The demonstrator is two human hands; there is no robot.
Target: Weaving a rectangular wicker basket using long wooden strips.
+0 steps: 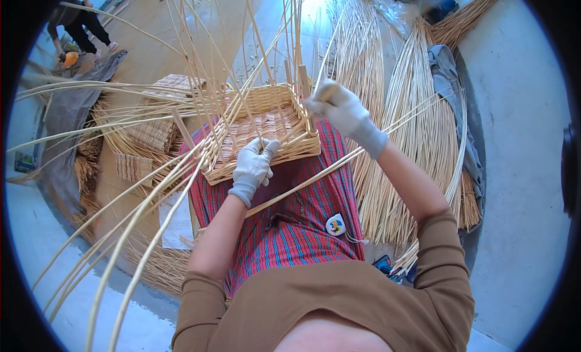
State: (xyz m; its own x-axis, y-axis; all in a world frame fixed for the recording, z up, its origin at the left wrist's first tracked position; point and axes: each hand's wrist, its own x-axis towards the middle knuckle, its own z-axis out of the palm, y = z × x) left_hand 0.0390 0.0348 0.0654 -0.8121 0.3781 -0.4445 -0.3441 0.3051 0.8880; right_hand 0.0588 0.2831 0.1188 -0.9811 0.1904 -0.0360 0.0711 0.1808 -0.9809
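A rectangular wicker basket (266, 119) rests tilted on my lap, with woven sides and many long rods standing up or fanning left from its edges. My left hand (254, 167), in a pale work glove, is closed at the basket's near side, its fingertips pinched on the woven edge beside a thin upright rod. Beyond the basket's right corner, my gloved right hand (342, 110) is raised with fingers curled together; motion blur hides what is in them. Close to it, a short flat wooden stick (304, 81) stands up at the corner. Long pale rods (339, 163) cross over my lap.
Large bundles of rods (411, 134) lie on the floor to the right. Woven panels (166, 113) and grey cloth (69, 131) lie at left. A checked red cloth (302, 231) covers my lap, with a round tape measure (335, 225) on it. Another person (85, 25) stands far left.
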